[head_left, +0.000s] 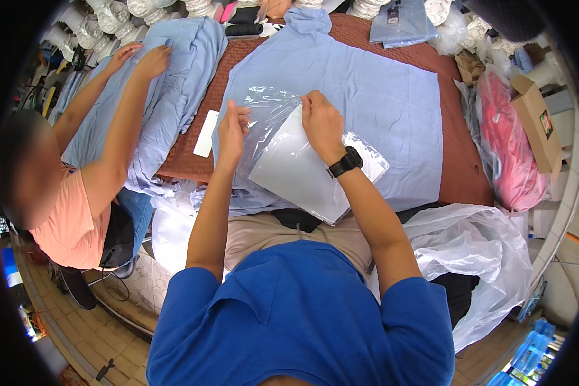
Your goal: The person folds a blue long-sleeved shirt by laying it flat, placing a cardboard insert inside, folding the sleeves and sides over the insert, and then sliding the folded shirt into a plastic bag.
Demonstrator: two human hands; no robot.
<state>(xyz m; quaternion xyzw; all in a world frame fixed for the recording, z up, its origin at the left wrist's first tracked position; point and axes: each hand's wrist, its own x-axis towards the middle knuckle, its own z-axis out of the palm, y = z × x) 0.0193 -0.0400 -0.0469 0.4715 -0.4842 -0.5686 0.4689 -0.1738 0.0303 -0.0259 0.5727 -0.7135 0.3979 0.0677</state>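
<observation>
Gently: handling the clear plastic bag (269, 117) and white sheet (302, 161)

Both lie over the near part of the light-blue cloth (373, 90) on the brown surface (466, 161), near corner toward my lap. My right hand (321, 122) pinches the bag's far edge; my left hand (233, 130) curls at its left edge, but I cannot tell whether it grips. I judge the film light, limp and slippery, the sheet stiffer but easily creased. Hold both by their edges.

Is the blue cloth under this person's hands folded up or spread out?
Spread out: the blue cloth lies broad and flat over the brown cover, though its far end is bunched.
</observation>
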